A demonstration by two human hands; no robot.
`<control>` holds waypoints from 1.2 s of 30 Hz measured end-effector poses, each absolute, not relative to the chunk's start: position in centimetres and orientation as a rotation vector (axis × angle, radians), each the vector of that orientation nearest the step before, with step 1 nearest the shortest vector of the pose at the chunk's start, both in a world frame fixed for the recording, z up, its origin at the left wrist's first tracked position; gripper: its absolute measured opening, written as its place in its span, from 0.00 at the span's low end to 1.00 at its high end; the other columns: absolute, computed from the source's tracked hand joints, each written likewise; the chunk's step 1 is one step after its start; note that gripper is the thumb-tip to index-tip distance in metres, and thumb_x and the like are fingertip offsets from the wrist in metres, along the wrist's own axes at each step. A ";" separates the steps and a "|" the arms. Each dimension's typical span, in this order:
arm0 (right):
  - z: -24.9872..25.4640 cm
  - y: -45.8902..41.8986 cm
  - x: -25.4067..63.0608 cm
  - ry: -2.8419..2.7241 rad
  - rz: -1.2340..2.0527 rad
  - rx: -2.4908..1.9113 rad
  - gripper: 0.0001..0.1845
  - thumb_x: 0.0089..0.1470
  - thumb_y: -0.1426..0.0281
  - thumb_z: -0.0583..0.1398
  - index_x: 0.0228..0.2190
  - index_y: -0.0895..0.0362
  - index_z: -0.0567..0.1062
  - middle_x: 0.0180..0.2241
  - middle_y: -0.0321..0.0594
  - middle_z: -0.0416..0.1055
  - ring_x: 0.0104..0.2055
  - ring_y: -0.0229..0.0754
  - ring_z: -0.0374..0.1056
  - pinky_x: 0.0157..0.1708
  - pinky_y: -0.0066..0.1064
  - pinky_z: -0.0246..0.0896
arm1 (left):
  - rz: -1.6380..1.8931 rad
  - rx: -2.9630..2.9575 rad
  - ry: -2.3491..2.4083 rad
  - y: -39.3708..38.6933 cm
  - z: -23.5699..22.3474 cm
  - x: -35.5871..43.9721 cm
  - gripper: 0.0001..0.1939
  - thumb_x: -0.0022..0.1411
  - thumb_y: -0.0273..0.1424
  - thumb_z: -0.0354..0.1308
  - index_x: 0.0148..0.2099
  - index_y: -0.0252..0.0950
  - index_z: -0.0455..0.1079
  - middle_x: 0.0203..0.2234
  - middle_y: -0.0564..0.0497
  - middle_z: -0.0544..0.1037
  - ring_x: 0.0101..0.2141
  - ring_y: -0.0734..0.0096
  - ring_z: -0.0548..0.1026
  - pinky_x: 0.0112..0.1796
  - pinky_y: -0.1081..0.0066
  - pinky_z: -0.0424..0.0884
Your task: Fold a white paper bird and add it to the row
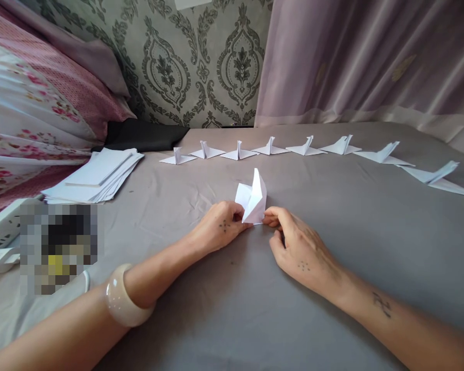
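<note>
Both hands, the left hand point(220, 226) and right hand point(294, 242), are pinching shut on the folded paper point(253, 198), its long axis standing upright, tip pointing up between them.

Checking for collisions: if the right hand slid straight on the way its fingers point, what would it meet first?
The folded paper the right hand already pinches; beyond it, probably the left hand.

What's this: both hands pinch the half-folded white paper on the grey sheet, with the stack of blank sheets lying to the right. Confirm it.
Not quite. The head view shows the stack of blank sheets lying to the left. The left hand and right hand do pinch the half-folded white paper on the grey sheet.
</note>
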State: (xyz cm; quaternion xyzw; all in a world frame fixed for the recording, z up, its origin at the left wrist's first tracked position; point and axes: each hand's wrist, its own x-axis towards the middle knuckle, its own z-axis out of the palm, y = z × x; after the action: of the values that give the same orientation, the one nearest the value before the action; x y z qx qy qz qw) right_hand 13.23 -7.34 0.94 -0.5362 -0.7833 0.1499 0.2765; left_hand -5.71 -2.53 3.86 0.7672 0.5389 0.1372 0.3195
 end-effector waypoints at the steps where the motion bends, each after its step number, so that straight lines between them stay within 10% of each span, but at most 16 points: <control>1: 0.9 -7.3 13.2 -2.106 0.401 -1.441 0.24 0.48 0.84 0.50 0.47 0.55 0.63 0.44 0.41 0.74 0.46 0.43 0.71 0.42 0.38 0.68 | 0.357 2.018 1.423 -2.6 4.0 -5.6 0.13 0.57 0.38 0.55 0.27 0.34 0.69 0.22 0.55 0.68 0.25 0.73 0.64 0.26 0.72 0.55; 36: 1.8 -8.2 13.1 -2.483 0.140 -1.322 0.20 0.58 0.76 0.49 0.49 0.62 0.73 0.39 0.46 0.67 0.39 0.45 0.62 0.39 0.40 0.64 | 0.190 1.987 1.354 -0.9 4.4 -5.3 0.11 0.54 0.34 0.55 0.24 0.35 0.61 0.17 0.59 0.62 0.22 0.78 0.60 0.22 0.75 0.55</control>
State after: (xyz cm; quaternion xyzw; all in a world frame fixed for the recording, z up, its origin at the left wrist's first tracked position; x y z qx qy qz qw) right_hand 13.13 -8.22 1.82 -0.4631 -0.8700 0.0490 0.1621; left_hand -5.31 -0.89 4.42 0.7697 0.5244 0.0735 0.3566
